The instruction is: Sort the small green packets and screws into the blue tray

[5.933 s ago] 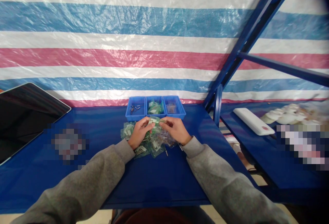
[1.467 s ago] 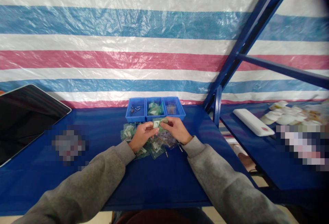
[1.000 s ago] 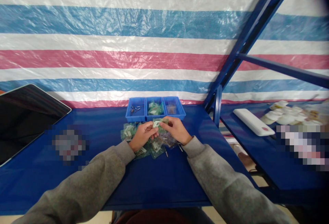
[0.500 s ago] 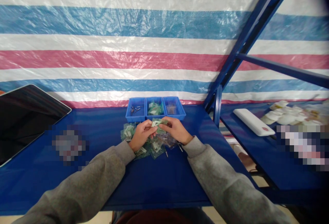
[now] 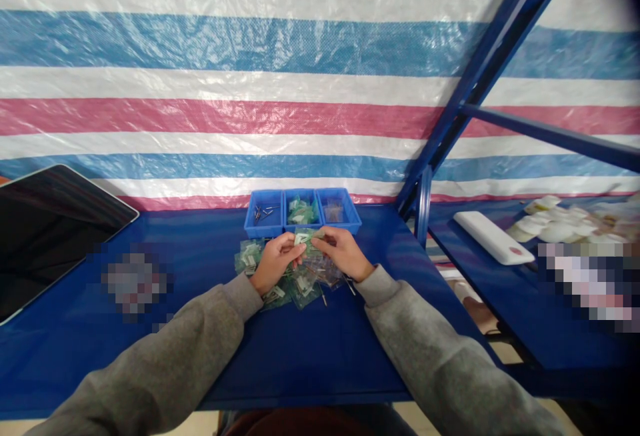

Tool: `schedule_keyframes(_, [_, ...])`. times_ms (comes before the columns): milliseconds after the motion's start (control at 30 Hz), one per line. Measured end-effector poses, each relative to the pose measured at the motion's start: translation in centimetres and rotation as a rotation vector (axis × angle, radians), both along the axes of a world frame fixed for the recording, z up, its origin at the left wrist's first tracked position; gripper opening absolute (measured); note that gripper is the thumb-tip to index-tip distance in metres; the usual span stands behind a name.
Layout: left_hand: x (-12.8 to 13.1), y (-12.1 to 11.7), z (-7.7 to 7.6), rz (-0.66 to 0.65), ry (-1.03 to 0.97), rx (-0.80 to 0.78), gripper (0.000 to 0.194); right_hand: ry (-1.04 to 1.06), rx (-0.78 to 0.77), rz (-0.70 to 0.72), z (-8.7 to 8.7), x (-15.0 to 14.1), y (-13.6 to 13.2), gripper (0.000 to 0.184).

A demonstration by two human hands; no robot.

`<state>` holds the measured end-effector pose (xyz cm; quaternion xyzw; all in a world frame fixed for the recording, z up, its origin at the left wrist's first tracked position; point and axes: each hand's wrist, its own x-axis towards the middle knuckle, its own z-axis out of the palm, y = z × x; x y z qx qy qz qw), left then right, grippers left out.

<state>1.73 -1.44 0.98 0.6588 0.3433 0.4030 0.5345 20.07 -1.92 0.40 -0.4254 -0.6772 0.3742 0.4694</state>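
Observation:
Both hands pinch one small clear green bag [image 5: 304, 239] with a white label, held just above a pile of similar bags [image 5: 295, 279] on the blue table [image 5: 280, 349]. My left hand [image 5: 274, 264] grips the bag's left edge between thumb and fingers. At the bag's right edge, the fingers of my right hand [image 5: 341, 252] are closed on it. Three small blue bins sit just beyond: the left bin [image 5: 264, 221] holds loose metal pins, the middle bin [image 5: 301, 203] holds green bags, the right bin [image 5: 339, 213] holds brownish bags.
A dark tablet [image 5: 47, 219] leans at the left of the table. A blue shelf post [image 5: 424, 213] stands at the right. Beyond it, a white flat device [image 5: 493, 237] and pale packets [image 5: 555, 223] lie on a neighbouring shelf. A striped tarp [image 5: 250, 76] hangs behind.
The small bag has turned and shifted slightly between my fingers; both hands stay in nearly the same place over the pile.

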Motion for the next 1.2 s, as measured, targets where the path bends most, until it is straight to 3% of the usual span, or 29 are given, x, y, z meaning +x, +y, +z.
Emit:
schedule_keyframes(200, [-0.03,0.12,-0.29,0.034,-0.002,0.020,0.027,0.041,-0.073,0.015,-0.18,0.15,0.10,0.026])
schedule_keyframes(567, [-0.02,0.17,-0.47,0.034,-0.012,0.016,0.028,0.031,-0.070,-0.160,-0.18,0.24,0.28,0.021])
schedule_keyframes(900, [0.12,0.06,-0.39,-0.013,-0.016,-0.014,0.023,-0.024,-0.042,-0.157,-0.03,0.42,0.28,0.020])
schedule_keyframes(1200, [0.04,0.05,-0.38,0.025,0.001,-0.016,0.026,-0.071,0.101,-0.081,0.31,-0.10,-0.18,0.023])
